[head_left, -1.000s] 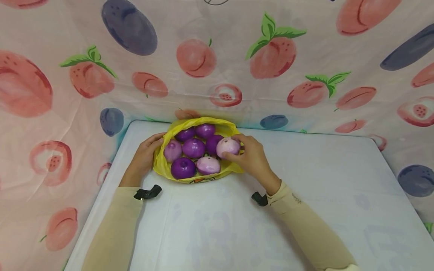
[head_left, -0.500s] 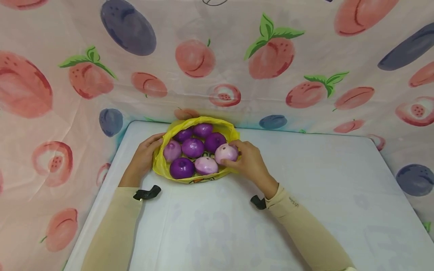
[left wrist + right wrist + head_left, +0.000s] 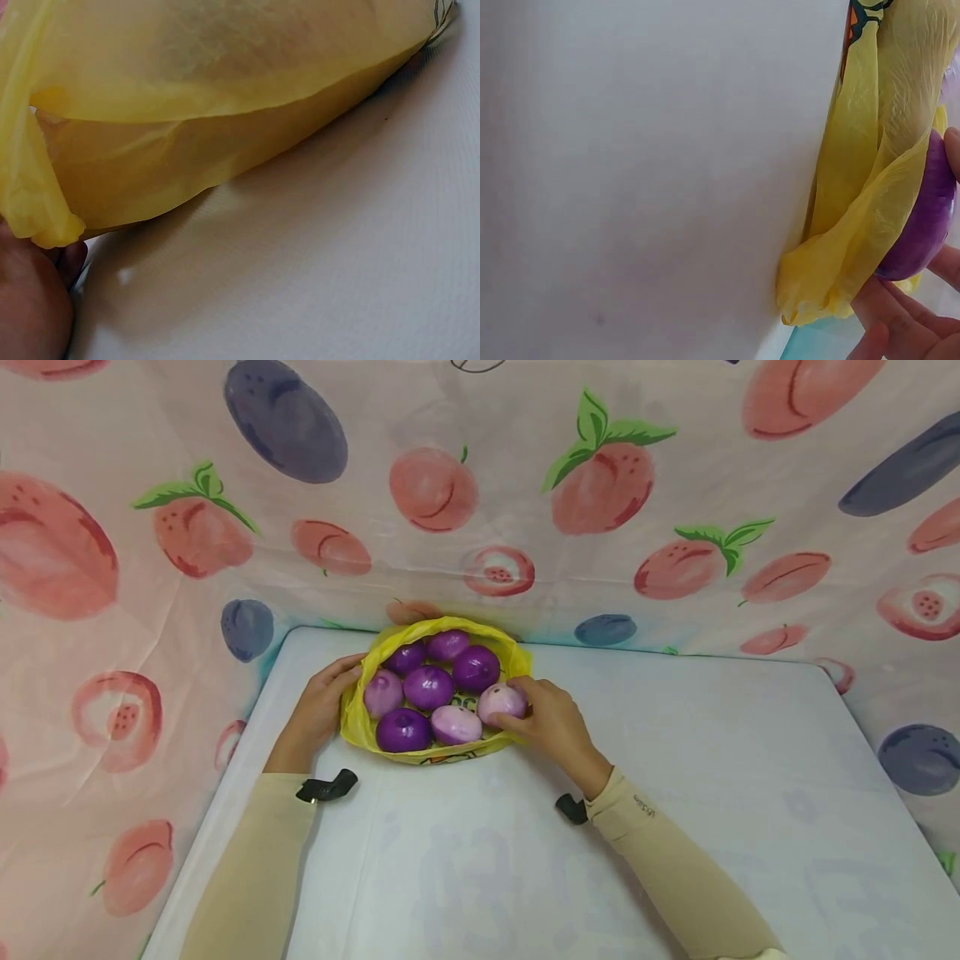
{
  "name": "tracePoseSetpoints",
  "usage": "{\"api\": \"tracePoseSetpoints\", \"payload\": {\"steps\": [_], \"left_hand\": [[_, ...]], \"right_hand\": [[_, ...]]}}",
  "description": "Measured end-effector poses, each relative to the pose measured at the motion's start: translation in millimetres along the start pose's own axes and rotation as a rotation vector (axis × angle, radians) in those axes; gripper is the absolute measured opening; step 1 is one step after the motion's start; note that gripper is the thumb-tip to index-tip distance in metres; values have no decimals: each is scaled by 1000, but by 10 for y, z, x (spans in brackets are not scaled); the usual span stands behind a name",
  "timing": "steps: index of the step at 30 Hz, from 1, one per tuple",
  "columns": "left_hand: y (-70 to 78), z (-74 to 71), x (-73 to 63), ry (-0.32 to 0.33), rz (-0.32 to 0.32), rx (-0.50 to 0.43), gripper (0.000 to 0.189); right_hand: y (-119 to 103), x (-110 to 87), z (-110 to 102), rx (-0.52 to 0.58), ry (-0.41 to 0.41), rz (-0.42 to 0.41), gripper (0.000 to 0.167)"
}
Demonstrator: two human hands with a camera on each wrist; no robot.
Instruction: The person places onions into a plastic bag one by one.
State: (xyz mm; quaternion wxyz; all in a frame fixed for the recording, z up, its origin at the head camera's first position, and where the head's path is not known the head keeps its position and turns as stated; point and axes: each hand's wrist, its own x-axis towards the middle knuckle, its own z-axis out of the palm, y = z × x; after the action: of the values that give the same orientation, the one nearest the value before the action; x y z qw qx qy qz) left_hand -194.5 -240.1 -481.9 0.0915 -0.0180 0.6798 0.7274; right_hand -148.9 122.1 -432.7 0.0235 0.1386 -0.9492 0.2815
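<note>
A yellow plastic bag [image 3: 352, 731] lies spread open at the back left of the table, with several purple onions [image 3: 428, 687] inside. My left hand [image 3: 321, 703] holds the bag's left edge; in the left wrist view, the yellow plastic [image 3: 187, 150] hangs over that hand's fingers. On the right side, my right hand [image 3: 557, 723] grips a pale purple onion [image 3: 502, 702] just inside the bag's rim, thumb in front and fingers behind. In the right wrist view, fingers surround this onion [image 3: 922, 217] beside the folded bag edge. Another pale onion [image 3: 456, 725] sits left of it.
The white table [image 3: 675, 793] stretches to the right and in front of the bag. A fruit-print cloth [image 3: 510, 510] hangs along the back and sides, close behind the bag. Black wrist mounts [image 3: 327, 786] stick out inward from both sleeves.
My right hand has lowered the pale onion slightly toward the front of the bag, uncovering the dark onion behind it. My left hand stays at the bag's edge.
</note>
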Motion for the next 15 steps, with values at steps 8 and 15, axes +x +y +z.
{"api": "tracePoseSetpoints", "payload": {"steps": [8, 15], "left_hand": [[13, 3, -5, 12, 23, 24, 45], [142, -31, -83, 51, 79, 168, 50]], "right_hand": [[34, -1, -28, 58, 17, -22, 59], [116, -130, -295, 152, 52, 13, 57]]}}
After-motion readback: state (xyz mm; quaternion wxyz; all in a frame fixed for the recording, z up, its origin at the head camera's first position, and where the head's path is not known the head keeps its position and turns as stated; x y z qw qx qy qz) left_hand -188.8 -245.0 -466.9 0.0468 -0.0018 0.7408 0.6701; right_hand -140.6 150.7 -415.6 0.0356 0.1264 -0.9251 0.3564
